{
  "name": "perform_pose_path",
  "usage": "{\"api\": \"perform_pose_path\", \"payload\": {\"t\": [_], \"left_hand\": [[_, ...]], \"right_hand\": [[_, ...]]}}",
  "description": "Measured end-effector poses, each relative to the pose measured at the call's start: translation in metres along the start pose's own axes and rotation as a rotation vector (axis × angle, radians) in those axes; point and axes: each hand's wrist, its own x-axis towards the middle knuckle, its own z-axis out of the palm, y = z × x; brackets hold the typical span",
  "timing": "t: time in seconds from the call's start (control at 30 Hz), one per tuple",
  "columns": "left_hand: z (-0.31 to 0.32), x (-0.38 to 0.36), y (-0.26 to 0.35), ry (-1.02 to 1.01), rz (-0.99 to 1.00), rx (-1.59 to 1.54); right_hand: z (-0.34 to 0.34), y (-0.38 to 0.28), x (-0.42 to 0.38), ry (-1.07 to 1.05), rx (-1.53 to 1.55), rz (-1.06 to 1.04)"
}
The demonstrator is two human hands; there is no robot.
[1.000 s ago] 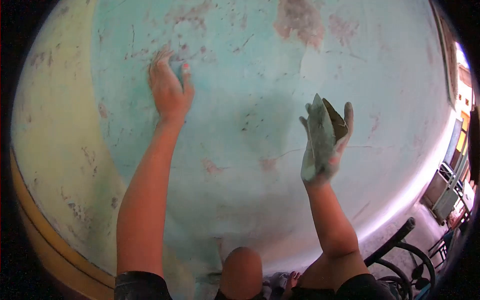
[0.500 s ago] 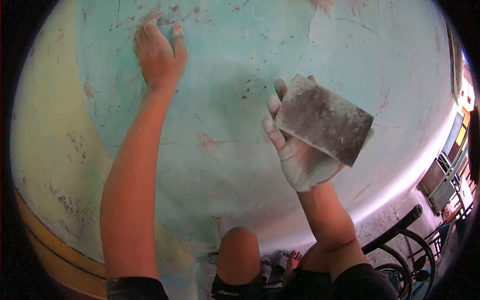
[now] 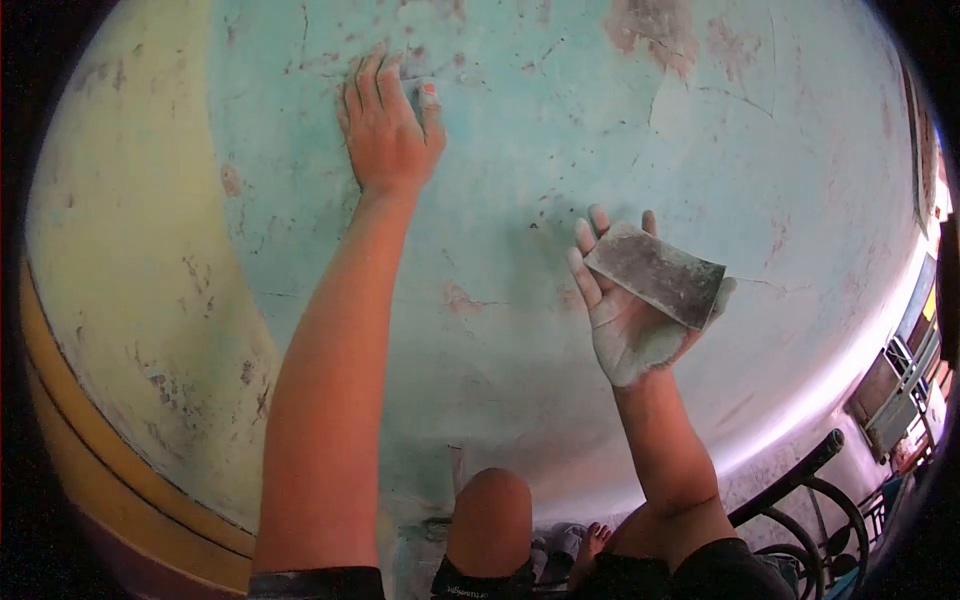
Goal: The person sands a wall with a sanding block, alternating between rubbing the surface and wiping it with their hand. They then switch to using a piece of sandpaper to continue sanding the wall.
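Observation:
My left hand [image 3: 390, 140] lies flat against the painted wall [image 3: 500, 380], fingers stretched upward and thumb apart. A thin pale edge shows between its thumb and forefinger; I cannot make out what it is. Turned palm up, my right hand [image 3: 635, 335] is coated in whitish dust. It holds a rectangular piece of dark grey sandpaper [image 3: 660, 275], dusty and slightly bowed, lying across the fingers with the thumb at its right end. Several fingertips stick out past the sheet's upper left edge.
Bare patches [image 3: 655, 30] and cracks mark the green paint, and yellow paint [image 3: 130, 230] covers the left part. A brown ledge [image 3: 120, 450] runs along the lower left. Black curved metal rails [image 3: 800, 480] stand at the lower right, beside my bent knee [image 3: 490, 520].
The view has shifted, so the wall and my left hand appear farther right. My right hand has moved lower and away from the camera, with the sandpaper tilted more edge-on.

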Motion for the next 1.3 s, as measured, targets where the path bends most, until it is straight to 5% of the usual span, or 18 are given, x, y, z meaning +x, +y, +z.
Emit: {"api": "perform_pose_path", "payload": {"t": [0.47,0.53,0.6,0.67,0.7,1.3], "left_hand": [[-0.003,0.004,0.001,-0.053,0.014,-0.016],[-0.005,-0.006,0.000,-0.084,0.015,0.005],[-0.002,-0.002,-0.001,-0.065,0.025,-0.006],[0.002,-0.003,-0.006,-0.048,0.027,-0.032],[0.003,-0.003,-0.006,-0.045,0.029,-0.017],[0.004,-0.002,-0.011,-0.047,0.073,0.033]], "right_hand": [[0.007,-0.050,0.010,0.150,0.104,-0.222],[-0.001,-0.056,0.010,0.044,-0.158,-0.331],[0.010,-0.060,0.011,0.051,0.035,-0.298],[0.014,-0.062,0.013,0.060,-0.220,-0.359],[0.015,-0.064,0.010,-0.010,0.078,-0.312],[0.024,-0.056,0.008,-0.099,0.158,-0.230]]}}
